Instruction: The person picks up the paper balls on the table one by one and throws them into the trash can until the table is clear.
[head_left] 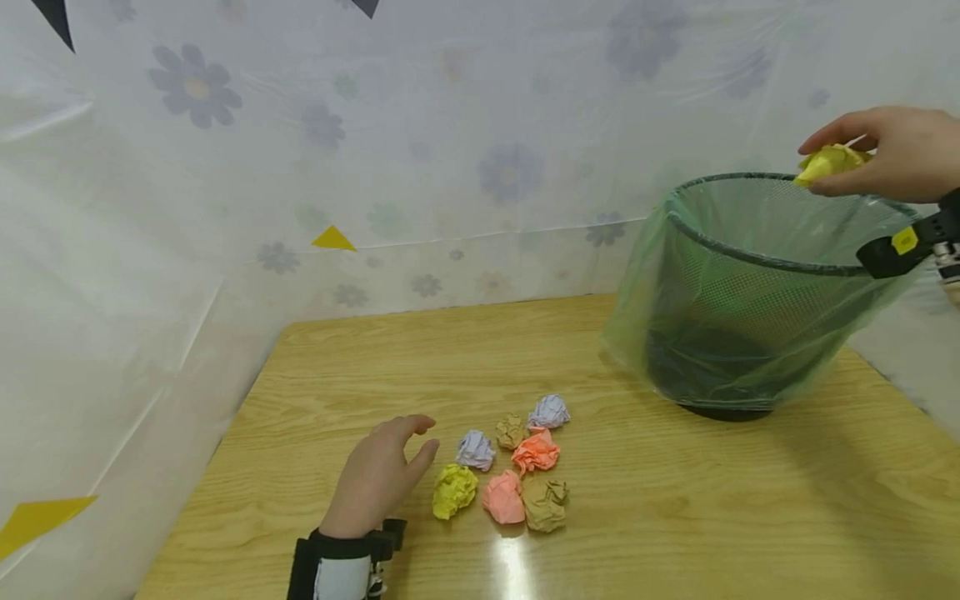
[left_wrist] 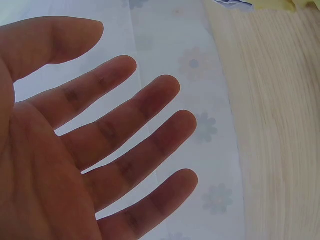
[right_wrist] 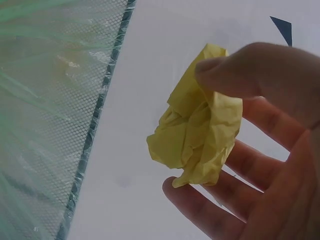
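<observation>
Pinched between the thumb and fingers of my right hand (head_left: 892, 154) is a crumpled yellow paper ball (right_wrist: 200, 125). That hand is above the rim of a mesh wastebasket (head_left: 757, 250) lined with a green plastic bag (head_left: 637, 300). My left hand (head_left: 382, 479) hovers at the left of several paper balls, its fingers spread and holding nothing. Nearest to it are another yellow paper ball (head_left: 454, 491) and a pale lilac one (head_left: 476, 450). Close by lie a pink ball (head_left: 504, 497), an orange-red ball (head_left: 536, 451), a tan ball (head_left: 546, 503), a smaller tan ball (head_left: 512, 432) and a second lilac ball (head_left: 549, 412).
The wastebasket stands on the right side of a wooden table (head_left: 360, 367). Behind and to the left hangs a whitish sheet (head_left: 450, 167) with a flower print. The table's left edge runs beside that sheet.
</observation>
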